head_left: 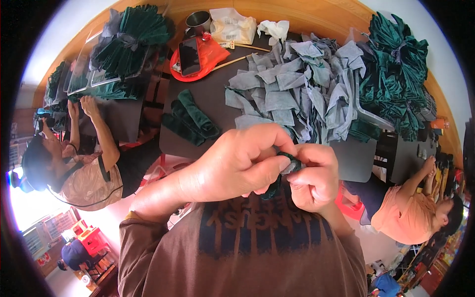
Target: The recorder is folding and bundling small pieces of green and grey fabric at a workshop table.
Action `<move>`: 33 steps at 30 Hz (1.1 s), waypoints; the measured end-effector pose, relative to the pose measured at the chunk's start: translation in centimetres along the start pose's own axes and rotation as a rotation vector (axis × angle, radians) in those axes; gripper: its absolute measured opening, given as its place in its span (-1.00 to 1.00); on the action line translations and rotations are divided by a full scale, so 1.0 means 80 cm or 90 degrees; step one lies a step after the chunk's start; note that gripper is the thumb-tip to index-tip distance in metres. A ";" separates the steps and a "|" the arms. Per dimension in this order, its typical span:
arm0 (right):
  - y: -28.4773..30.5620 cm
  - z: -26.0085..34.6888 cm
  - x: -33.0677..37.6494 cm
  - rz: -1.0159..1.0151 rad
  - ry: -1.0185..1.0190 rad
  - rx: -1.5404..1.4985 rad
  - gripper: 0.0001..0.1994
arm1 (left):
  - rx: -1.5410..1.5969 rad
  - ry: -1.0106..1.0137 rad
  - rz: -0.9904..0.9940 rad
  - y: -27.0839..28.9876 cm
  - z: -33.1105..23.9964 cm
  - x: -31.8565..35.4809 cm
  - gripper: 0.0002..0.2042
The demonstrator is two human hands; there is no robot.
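Note:
In front of my chest, both hands grip a small dark green velvet fabric piece (pixel 272 190) with a greyish part showing at the fingers. My left hand (pixel 242 161) pinches it between thumb and fingers. Curled around its other side, my right hand (pixel 314 175) has its thumb and fingertips against the same piece. Much of the fabric is hidden behind my fingers. Several folded green velvet strips (pixel 190 119) lie on the dark table beyond my left hand. Past my right hand spreads a large heap of grey-backed fabric strips (pixel 292 84).
A phone (pixel 190 57) rests on a red plastic bag (pixel 213 52), near a metal cup (pixel 198 21) and a tissue pack (pixel 232 25). Bundled green velvet (pixel 396 74) fills a bin at right; another bundle (pixel 131 44) stands at left. One person sits on each side.

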State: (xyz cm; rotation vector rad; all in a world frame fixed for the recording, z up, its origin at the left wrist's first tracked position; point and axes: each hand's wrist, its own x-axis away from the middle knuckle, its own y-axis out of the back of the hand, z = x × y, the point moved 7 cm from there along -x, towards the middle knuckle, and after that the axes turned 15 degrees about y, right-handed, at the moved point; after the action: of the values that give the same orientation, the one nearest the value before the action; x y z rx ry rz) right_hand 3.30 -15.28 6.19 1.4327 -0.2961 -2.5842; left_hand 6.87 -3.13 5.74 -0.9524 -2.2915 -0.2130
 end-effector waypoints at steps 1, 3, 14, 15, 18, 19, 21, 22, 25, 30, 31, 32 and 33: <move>-0.001 -0.001 -0.002 -0.001 0.001 -0.002 -0.89 | -0.070 -0.114 -0.089 0.004 -0.004 0.003 -0.88; 0.000 -0.010 -0.005 -0.022 -0.049 -0.009 -0.88 | -0.140 -0.228 -0.176 0.001 -0.003 0.005 -0.90; -0.005 -0.026 0.011 -0.052 -0.147 -0.071 -0.85 | -0.106 -0.084 -0.063 0.023 0.014 -0.017 -0.82; -0.007 -0.026 0.013 -0.057 -0.148 -0.084 -0.86 | -0.054 -0.027 -0.022 0.024 0.017 -0.019 -0.83; -0.008 -0.026 0.009 -0.039 -0.144 -0.088 -0.87 | -0.172 -0.211 -0.089 0.030 0.011 -0.017 -0.84; -0.009 -0.025 0.007 -0.017 -0.140 -0.079 -0.88 | -0.171 -0.212 -0.089 0.032 0.013 -0.021 -0.84; -0.009 -0.026 0.010 -0.027 -0.149 -0.092 -0.89 | -0.292 -0.444 -0.150 0.029 -0.006 -0.007 -0.80; -0.009 -0.027 0.011 -0.038 -0.159 -0.106 -0.89 | -0.292 -0.444 -0.149 0.028 -0.006 -0.008 -0.80; -0.010 -0.026 0.004 0.001 -0.137 -0.074 -0.91 | -0.302 -0.472 -0.193 0.024 -0.007 -0.007 -0.76; -0.024 -0.043 0.027 -0.076 -0.281 -0.223 -0.82 | -0.325 -0.418 -0.333 0.026 0.003 -0.012 -0.80; -0.027 -0.049 0.031 -0.141 -0.341 -0.295 -0.75 | -0.325 -0.419 -0.332 0.025 0.002 -0.014 -0.80; -0.034 -0.050 0.031 -0.071 -0.324 -0.312 -0.60 | -0.305 -0.446 -0.360 0.028 -0.001 -0.012 -0.79; -0.042 -0.051 0.035 -0.067 -0.378 -0.369 -0.59 | -0.286 -0.473 -0.388 0.031 -0.003 -0.008 -0.79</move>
State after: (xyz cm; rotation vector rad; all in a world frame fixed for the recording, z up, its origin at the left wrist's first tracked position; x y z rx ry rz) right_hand 5.11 -13.10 0.94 0.4919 0.4419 -2.7810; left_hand 9.04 -1.79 5.33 -0.5376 -3.2804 -0.7613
